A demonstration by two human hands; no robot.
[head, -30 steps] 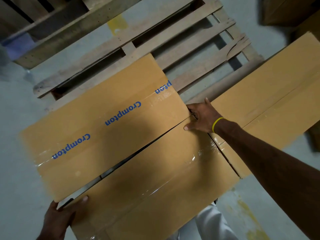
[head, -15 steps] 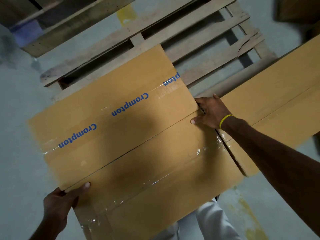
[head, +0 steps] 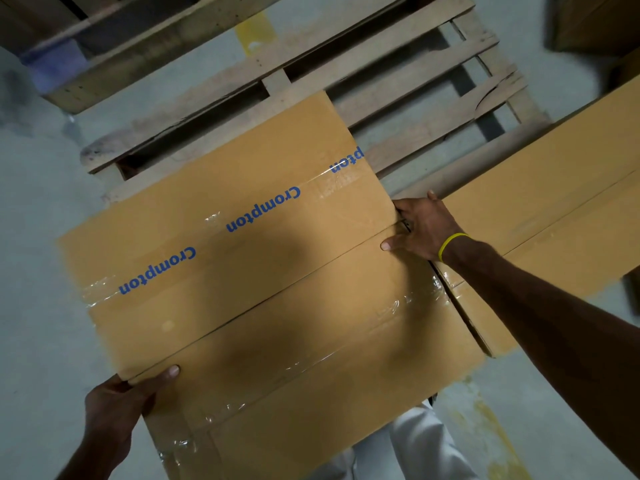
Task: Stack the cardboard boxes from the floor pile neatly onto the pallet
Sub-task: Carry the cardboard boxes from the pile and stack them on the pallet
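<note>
The left hand [head: 114,407] grips the near-left end of two flat boxes held side by side, thumb lying on top and fingers hidden underneath. The right hand [head: 424,226], with a thin yellow wristband [head: 450,244] on its wrist, holds the opposite end where the two meet: the thumb presses on top and the fingers curl over the edge.

The farther one is a flat brown cardboard box sealed with clear tape printed with blue "Crompton" lettering [head: 225,188]. This lettered box lies tight against a plain brown cardboard box sealed with clear tape [head: 311,358], with only a thin dark seam between them. The plain box is nearest the person's white trousers [head: 422,445].

The lettered box's far edge overlaps the near boards of a weathered wooden slatted pallet [head: 426,109]; whether it rests on them cannot be told. To the right, a third long brown cardboard box [head: 554,209] lies against the pallet's near-right side. A second wooden pallet [head: 145,39] lies at the top left on the grey concrete floor [head: 34,341].
</note>
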